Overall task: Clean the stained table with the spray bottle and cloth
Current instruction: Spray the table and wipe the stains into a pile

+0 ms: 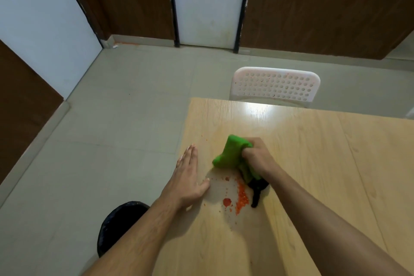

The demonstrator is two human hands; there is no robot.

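A light wood-grain table (313, 163) fills the lower right of your view, and everything here is placed against it. Beyond its far edge stands a white plastic chair (276, 84) with a perforated back, pushed close to the table. Off the table's left edge, low on the floor, sits a round black bin (116, 224), partly hidden by your left forearm. Your left hand (188, 177) lies flat at the table's left edge, palm down, fingers straight and held together, gripping nothing. Your right hand (257, 154) is nearer the table's middle, fingers curled tight around a bunched green cloth (230, 152), which hangs from your fist and sits just above or on the tabletop. A dark end of fabric (257, 192) trails below your wrist onto the table; you cannot tell whether it belongs to the cloth. Between your two hands, on the table near its left edge, lies the stain (240, 197): orange-red crumbs and a small red blob inside a pale wet patch.
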